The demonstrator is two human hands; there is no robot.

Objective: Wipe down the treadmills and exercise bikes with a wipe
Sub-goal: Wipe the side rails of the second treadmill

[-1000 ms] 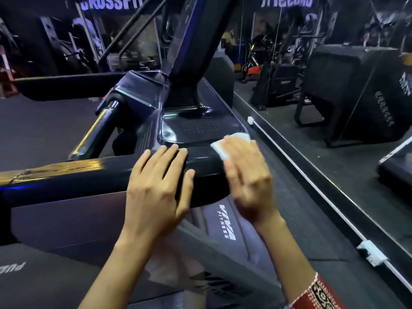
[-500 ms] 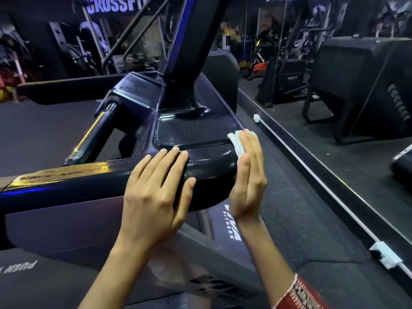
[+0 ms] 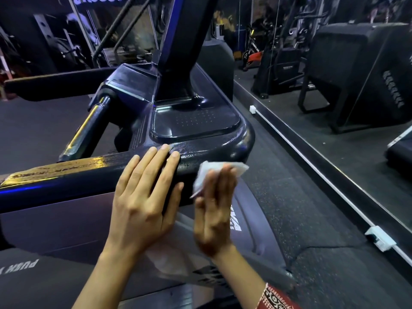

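Observation:
A dark treadmill fills the view, its glossy handrail (image 3: 73,175) running from the left edge to a rounded corner (image 3: 240,143) beside the console tray (image 3: 196,123). My left hand (image 3: 145,197) lies flat on the handrail, fingers straight. My right hand (image 3: 214,210) is blurred with motion below the rail's corner, fingers extended, and presses a crumpled white wipe (image 3: 214,172) against the front of the rail. Wet streaks shine on top of the rail.
The console post (image 3: 178,45) rises behind the tray. A wall mirror (image 3: 334,85) on the right reflects other gym machines; its white-trimmed bottom edge (image 3: 312,166) runs along the speckled floor. The treadmill's side cover (image 3: 247,219) lies below my hands.
My right hand slid the wipe from the top of the rail's corner round its right side and down to the front face. My left hand stayed on the rail.

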